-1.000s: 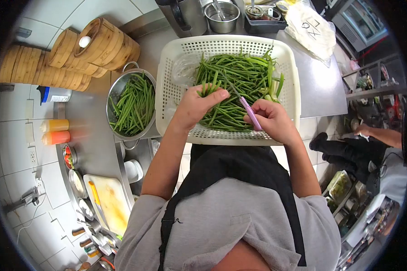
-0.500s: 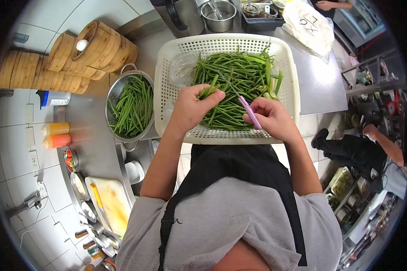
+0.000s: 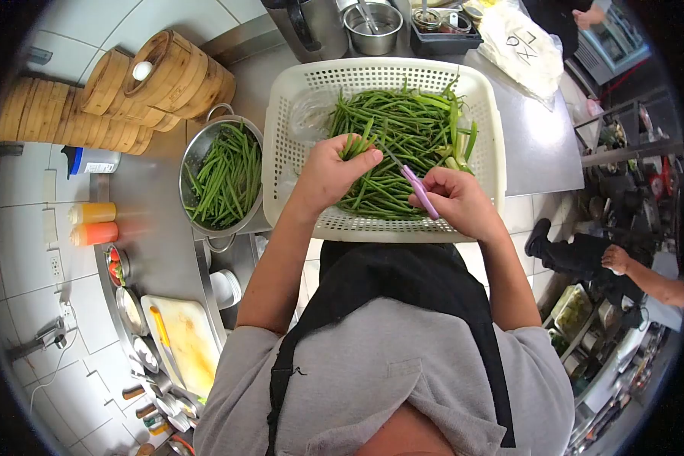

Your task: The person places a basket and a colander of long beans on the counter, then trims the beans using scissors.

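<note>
A white perforated basket in front of me holds a heap of green beans. My left hand is closed around a small bunch of green beans, held above the heap. In my right hand is a pair of scissors with pink handles. Their blades point up and left, with the tip beside the beans in my left hand. Whether the blades touch those beans I cannot tell. To the left, a steel colander holds more green beans.
Bamboo steamers stack at the left wall. A steel pot and a plastic bag lie behind the basket. A cutting board with a yellow-handled knife is at lower left. Another person stands at the right.
My left hand and its beans have shifted slightly right, nearer the scissor blades. The person at the right has moved an arm. The whole view has shifted a little.
</note>
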A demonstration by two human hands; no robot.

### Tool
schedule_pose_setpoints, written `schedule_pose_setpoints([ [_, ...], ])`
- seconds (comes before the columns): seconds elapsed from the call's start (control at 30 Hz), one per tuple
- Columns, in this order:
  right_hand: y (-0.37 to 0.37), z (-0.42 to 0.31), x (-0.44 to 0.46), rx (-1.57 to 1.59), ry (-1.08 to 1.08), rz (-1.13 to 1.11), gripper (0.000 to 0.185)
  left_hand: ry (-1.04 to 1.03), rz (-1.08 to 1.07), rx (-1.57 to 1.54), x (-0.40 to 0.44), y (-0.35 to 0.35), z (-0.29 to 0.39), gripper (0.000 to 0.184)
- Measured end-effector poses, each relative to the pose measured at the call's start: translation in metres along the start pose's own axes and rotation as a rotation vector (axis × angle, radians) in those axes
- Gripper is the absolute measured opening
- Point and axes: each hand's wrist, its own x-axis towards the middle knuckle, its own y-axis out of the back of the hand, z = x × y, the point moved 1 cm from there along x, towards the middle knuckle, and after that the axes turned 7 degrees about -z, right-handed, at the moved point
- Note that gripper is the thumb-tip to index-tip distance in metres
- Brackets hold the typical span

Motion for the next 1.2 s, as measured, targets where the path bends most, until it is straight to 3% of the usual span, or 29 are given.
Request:
schedule_pose_setpoints([
  [0.1,-0.002,-0.005,-0.001,0.042,-0.024,-0.003,0.017,0.057,0.0,-0.063,-0.002,-0.001,0.004,0.016],
  [0.2,-0.002,-0.002,0.0,0.095,0.007,0.028,0.017,0.065,0.072,-0.326,-0.001,0.0,0.0,0.012],
  [0.3,0.0,0.003,0.001,0.119,0.044,0.035,0.019,-0.031,0.099,-0.472,0.0,0.002,0.004,0.01],
  [0.47,-0.001,0.006,0.0,0.096,0.057,0.022,0.026,-0.147,0.358,-0.692,0.005,-0.004,0.003,0.01],
  [0.77,-0.001,-0.001,-0.002,-0.002,0.03,0.013,0.028,-0.133,0.299,-0.441,-0.003,-0.021,0.009,0.015],
  [1.2,-0.002,0.004,0.002,0.029,0.044,0.04,0.021,-0.08,0.255,-0.331,-0.007,-0.019,0.009,0.018],
])
